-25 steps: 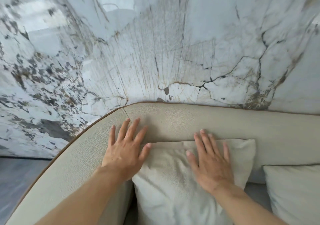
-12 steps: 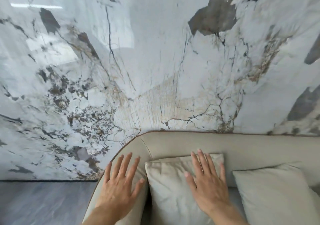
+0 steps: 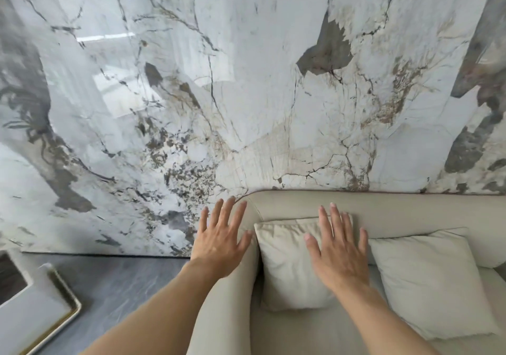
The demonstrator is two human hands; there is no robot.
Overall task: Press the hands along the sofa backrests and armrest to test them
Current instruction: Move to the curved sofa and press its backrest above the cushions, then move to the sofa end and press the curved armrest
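Now I see the sofa (image 3: 410, 212) filling the frame from five to three o'clock, its backrest (image 3: 397, 209) tight against the marble wall (image 3: 246, 80) and its armrest (image 3: 227, 300) curving down toward six. My left hand (image 3: 219, 242) lies flat on the armrest's top at the corner, fingers spread apart, gripping nothing. My right hand (image 3: 338, 250) lies flat on the near cushion (image 3: 284, 267), fingers slightly apart, tips reaching the backrest. A second cushion (image 3: 432, 280) leans at four o'clock. A tray (image 3: 54, 308) sits on the floor (image 3: 123, 280) at eight.
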